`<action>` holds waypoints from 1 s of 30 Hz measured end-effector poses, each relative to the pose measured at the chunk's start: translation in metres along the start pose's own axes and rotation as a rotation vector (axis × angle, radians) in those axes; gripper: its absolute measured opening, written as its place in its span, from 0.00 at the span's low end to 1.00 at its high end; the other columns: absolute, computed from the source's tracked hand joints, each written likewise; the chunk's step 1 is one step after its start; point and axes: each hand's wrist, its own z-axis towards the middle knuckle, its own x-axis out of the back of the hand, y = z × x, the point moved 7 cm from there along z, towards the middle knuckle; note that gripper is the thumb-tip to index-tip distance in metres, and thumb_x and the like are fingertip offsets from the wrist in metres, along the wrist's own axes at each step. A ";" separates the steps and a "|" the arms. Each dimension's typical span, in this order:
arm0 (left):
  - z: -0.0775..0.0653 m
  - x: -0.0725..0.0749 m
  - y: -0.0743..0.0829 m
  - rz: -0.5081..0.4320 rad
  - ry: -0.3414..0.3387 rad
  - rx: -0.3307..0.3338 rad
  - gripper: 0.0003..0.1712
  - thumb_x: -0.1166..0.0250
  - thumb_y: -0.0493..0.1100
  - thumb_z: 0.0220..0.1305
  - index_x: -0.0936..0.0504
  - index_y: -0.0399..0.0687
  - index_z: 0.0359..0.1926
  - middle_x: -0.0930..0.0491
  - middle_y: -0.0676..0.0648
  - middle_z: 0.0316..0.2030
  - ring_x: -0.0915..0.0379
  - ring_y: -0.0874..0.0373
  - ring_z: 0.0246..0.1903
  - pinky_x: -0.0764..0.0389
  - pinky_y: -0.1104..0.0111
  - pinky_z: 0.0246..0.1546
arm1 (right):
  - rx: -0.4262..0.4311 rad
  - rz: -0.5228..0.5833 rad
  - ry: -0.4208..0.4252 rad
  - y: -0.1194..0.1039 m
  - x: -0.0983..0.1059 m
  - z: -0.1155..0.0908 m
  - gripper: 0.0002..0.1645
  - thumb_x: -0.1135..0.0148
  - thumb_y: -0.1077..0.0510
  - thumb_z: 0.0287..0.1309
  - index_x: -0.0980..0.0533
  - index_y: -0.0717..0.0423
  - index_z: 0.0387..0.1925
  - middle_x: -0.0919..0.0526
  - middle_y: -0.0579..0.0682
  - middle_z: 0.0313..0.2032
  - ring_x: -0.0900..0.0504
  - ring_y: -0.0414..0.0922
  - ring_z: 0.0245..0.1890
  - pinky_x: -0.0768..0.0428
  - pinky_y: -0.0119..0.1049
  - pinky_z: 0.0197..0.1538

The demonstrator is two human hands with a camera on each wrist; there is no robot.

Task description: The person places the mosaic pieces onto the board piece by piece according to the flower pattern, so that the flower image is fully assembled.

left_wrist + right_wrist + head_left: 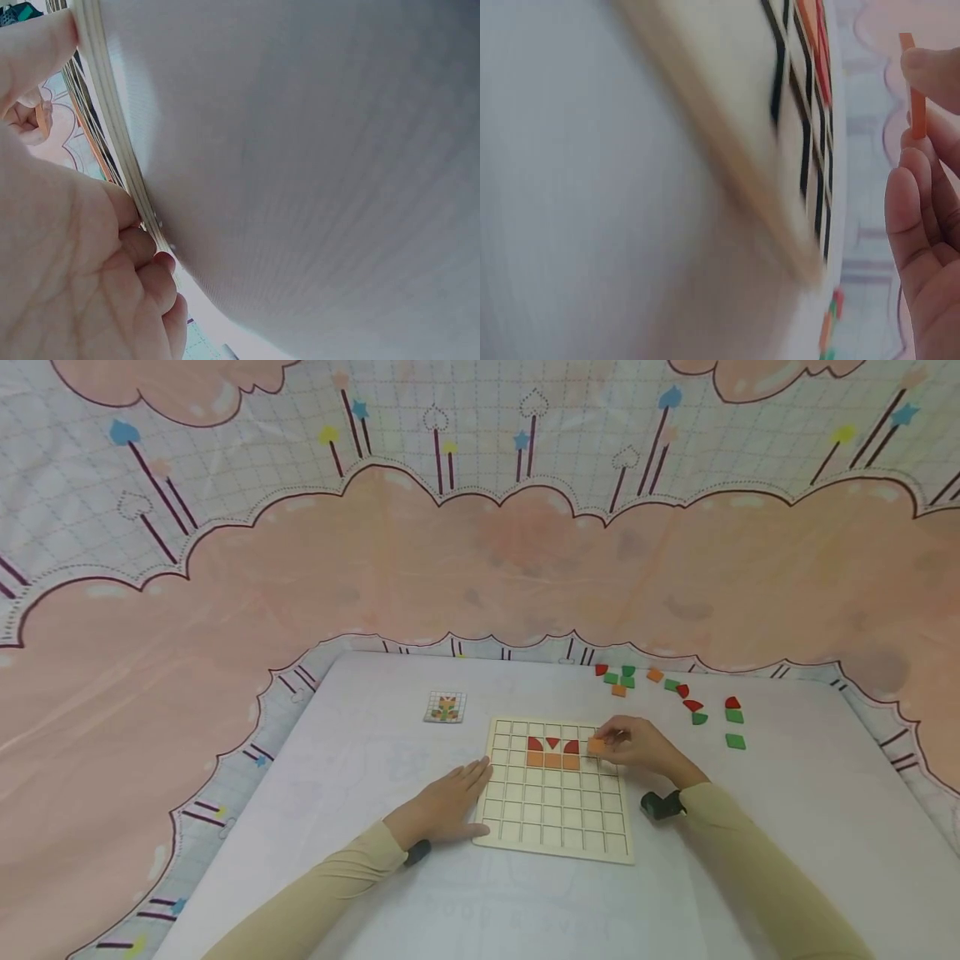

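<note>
A cream wooden grid board (555,818) lies on the white table. Near its top sit three red pieces, a triangle (552,742) between two rounded ones, above a row of three orange square tiles (552,762). Thumb and fingertips of my right hand (637,745) pinch another orange square tile (918,105), held above the board's upper right part. My left hand (446,802) rests along the left edge of the board, fingers extended and thumb near the lower corner. From the left wrist, the thumb and fingertips show against the board's side edge (112,105).
A small card (445,707) with a coloured grid pattern lies beyond the board, to the left. Several loose red, green and orange pieces are scattered at the back right, among them a green diamond (736,742). A patterned pink cloth (450,568) hangs behind the table.
</note>
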 end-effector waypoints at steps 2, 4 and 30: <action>0.000 0.000 0.000 0.002 0.001 -0.002 0.53 0.50 0.69 0.62 0.55 0.39 0.73 0.58 0.41 0.74 0.59 0.50 0.74 0.49 0.60 0.73 | 0.035 0.002 -0.011 -0.009 -0.008 0.001 0.14 0.29 0.60 0.46 0.19 0.57 0.38 0.19 0.49 0.34 0.26 0.40 0.34 0.22 0.28 0.41; 0.000 0.000 0.000 0.001 0.002 -0.003 0.52 0.49 0.69 0.62 0.55 0.39 0.73 0.58 0.41 0.74 0.59 0.50 0.74 0.48 0.60 0.73 | 0.080 0.013 -0.023 -0.017 -0.016 0.002 0.13 0.29 0.60 0.46 0.19 0.57 0.38 0.19 0.49 0.34 0.26 0.38 0.33 0.22 0.27 0.41; 0.000 0.002 0.000 -0.010 -0.001 -0.005 0.52 0.49 0.68 0.62 0.55 0.39 0.73 0.57 0.41 0.74 0.59 0.50 0.74 0.48 0.60 0.73 | 0.107 -0.076 -0.183 -0.053 -0.059 0.008 0.10 0.28 0.58 0.47 0.19 0.52 0.34 0.20 0.44 0.32 0.27 0.37 0.32 0.25 0.27 0.36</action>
